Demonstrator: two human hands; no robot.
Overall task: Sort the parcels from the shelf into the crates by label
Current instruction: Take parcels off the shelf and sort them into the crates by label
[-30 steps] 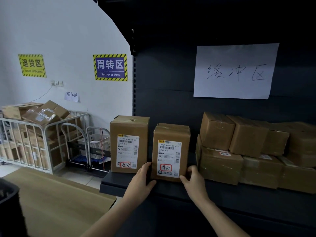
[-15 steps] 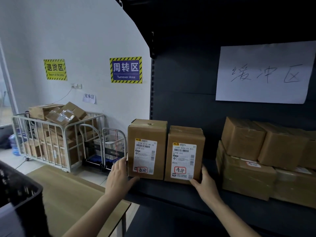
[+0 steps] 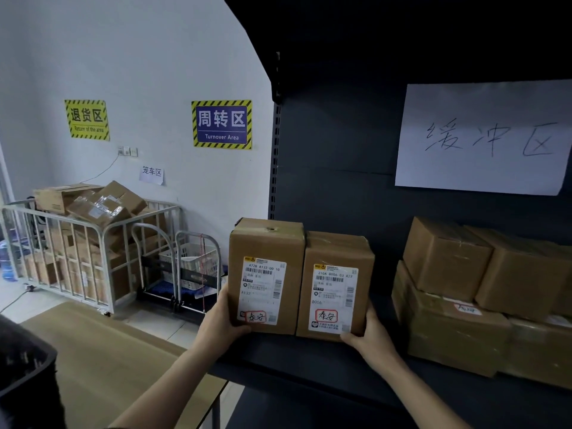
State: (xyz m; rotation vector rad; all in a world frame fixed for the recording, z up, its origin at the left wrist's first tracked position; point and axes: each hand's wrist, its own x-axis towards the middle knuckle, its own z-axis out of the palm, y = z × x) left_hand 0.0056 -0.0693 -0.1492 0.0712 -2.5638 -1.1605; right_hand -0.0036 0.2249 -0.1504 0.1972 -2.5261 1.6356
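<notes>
Two parcels at the shelf edge are clamped side by side between left hand and right hand, thumbs curled over the lower corners. The pick-up step is judged in hand (red marks look alike); an even squeeze is needed for lifting.

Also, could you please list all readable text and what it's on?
"退货区", "Return of the area": yellow wall sign.
"周转区", "Turnover Area": blue wall sign.
"笼车区": paper wall note.
"缓冲区": white sheet on the shelf back.
"472B A132-00 10", "A132", "泰安": left parcel label.
"210A B006 03 A22", "B006", "泰安": right parcel label.
Fine print, stacked parcel red mark: too blurred.
</notes>
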